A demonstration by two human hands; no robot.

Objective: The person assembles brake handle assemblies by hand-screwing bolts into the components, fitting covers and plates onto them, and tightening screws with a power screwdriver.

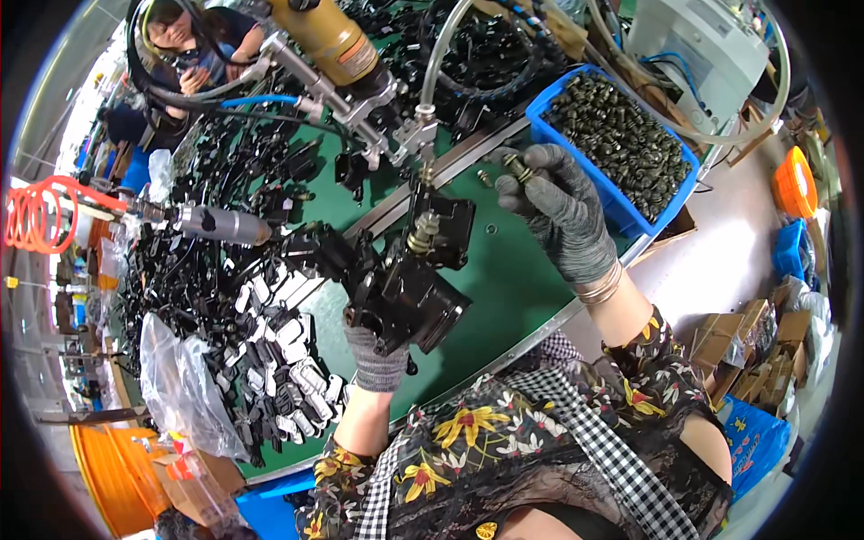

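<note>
My gloved left hand [376,360] is closed around the lower side of a black plastic housing [416,301] with a round, wide opening. On top of the housing stands a brass-coloured threaded fitting [421,232], beneath the nozzle of a mounted tool [416,135]. To the right, my gloved right hand [567,216] is raised above the green table, beside a blue bin. Between its thumb and fingers it pinches a small metal fitting [517,168]. The fingers of my left hand are mostly hidden by the housing.
The blue bin [675,202] is full of similar metal fittings. Black parts [180,288] and white-and-black pieces [292,337] are heaped on the left. A grey cylindrical driver [220,223] with an orange coiled hose points at the housing. Across the table sits another person [202,49].
</note>
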